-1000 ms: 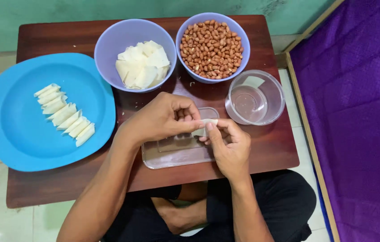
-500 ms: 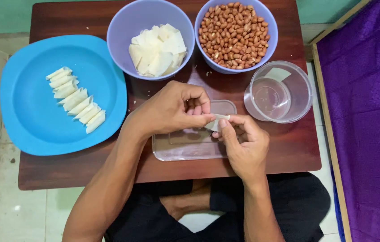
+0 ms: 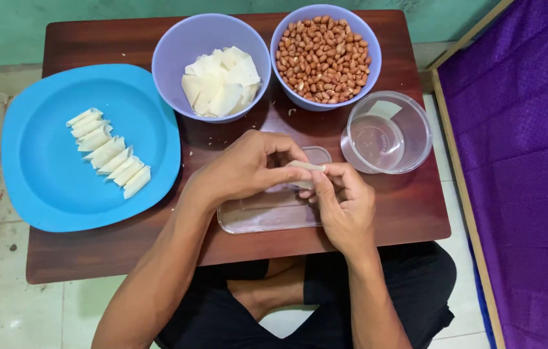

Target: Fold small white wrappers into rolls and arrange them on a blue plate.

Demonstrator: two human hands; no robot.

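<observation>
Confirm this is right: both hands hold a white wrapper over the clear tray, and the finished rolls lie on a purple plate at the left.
One detail is wrong. The head view shows the rolls on a blue plate, not purple. The rest stands: left hand and right hand hold the wrapper over the tray.

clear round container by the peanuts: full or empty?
Nearly empty: the clear round container stands upright and open, with only a little clear liquid and one pale piece at its rim.
</observation>
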